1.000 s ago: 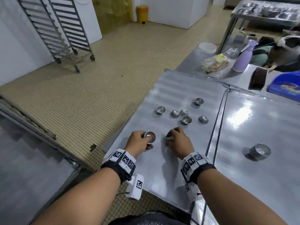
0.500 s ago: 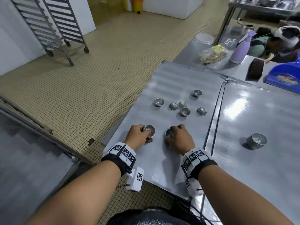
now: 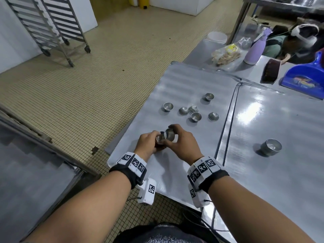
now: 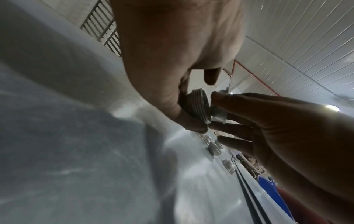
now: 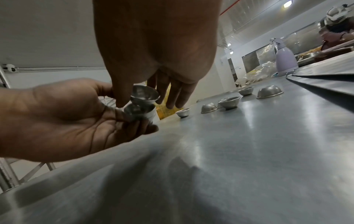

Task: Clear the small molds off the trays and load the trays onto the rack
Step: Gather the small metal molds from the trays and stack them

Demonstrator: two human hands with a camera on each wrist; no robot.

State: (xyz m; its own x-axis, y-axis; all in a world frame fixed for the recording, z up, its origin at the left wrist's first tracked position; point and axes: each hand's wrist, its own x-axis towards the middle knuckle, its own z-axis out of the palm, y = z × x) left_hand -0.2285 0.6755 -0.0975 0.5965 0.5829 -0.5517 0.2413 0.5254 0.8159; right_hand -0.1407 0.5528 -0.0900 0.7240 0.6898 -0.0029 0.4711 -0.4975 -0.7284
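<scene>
Here, above the near end of a grey metal tray (image 3: 175, 81), a person's two hands meet to nest one small mold into another. The left hand (image 3: 149, 142) curls its fingers around a short stack of molds (image 5: 139, 112), mouth turned up and towards the right; ridged rims in the left wrist view suggest several cups already nested. The right hand (image 3: 184, 142) pinches a single mold (image 5: 144, 94) between thumb and forefinger, its other fingers hanging loose, and holds it just above and slightly right of the stack, base down and tilted towards the opening. The two cups nearly touch; whether they do cannot be told. What the next move appears to turn on is lining up the single mold's axis with the stack's, since the gap between them is short and slanted. Six more loose molds (image 3: 196, 116) lie farther out on the same tray, some upright, some overturned, all beyond both hands and somewhat nearer the right one. A larger stack of cups (image 3: 270, 147) stands well apart on the neighbouring tray (image 3: 280, 190) to the right. The wheeled rack (image 3: 52, 25) waits across the tiled floor, far left
</scene>
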